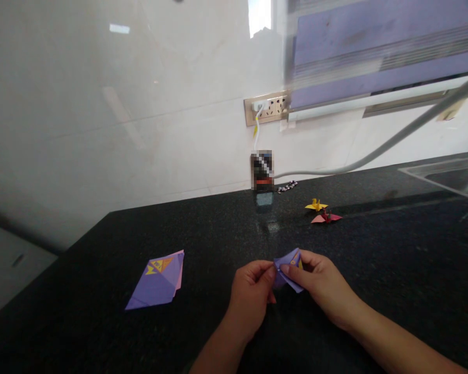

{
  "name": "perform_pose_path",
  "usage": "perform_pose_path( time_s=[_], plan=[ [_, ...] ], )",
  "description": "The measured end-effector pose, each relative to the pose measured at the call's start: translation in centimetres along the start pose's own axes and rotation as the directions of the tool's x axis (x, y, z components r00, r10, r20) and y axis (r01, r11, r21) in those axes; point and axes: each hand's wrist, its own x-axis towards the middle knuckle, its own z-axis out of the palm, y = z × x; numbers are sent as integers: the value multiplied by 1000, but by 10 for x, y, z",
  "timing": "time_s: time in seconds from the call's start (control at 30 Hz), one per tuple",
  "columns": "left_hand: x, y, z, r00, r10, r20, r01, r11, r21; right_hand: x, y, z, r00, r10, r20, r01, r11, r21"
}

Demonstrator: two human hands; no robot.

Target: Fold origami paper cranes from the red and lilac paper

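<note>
Between my two hands is a partly folded piece of purple origami paper (287,259) with a yellow-orange print and a reddish underside. My left hand (250,288) pinches its left edge between thumb and fingers. My right hand (319,275) grips the right side, thumb across the front and fingers behind. Part of the paper is hidden by the fingers. To the left, a second purple folded paper (158,283) with a pink inner layer and a yellow-orange print lies on the dark counter (203,234).
Farther back on the right sit a yellow paper crane (316,205) and a red-pink paper crane (326,217). A blurred dark device (262,170) leans on the wall, its white cable running to a socket (269,108). A beaded string (287,187) lies beside it. A clear-edged basin (448,179) is at right.
</note>
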Motion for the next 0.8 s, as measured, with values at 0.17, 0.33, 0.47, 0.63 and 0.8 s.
perform_pose_path(
  time_s=[0.17, 0.33, 0.47, 0.63, 0.8],
  plan=[
    [0, 1, 0, 991, -135, 12, 135, 974, -183, 0, 4, -2, 979, -181, -88, 156, 959, -237],
    [-2, 0, 1, 973, -183, 138, 225, 878, -422, -3, 7, -1, 932, -360, -34, 306, 836, -455],
    [-4, 1, 2, 978, -118, 170, 188, 852, -489, -3, 9, -1, 933, -358, -29, 308, 840, -447],
    [-3, 0, 2, 983, -101, 152, 162, 867, -472, 0, 11, -1, 963, -269, -24, 243, 902, -357],
    [-3, 0, 1, 984, -107, 143, 163, 864, -477, -1, 7, -1, 974, -225, 0, 213, 925, -315]
  ],
)
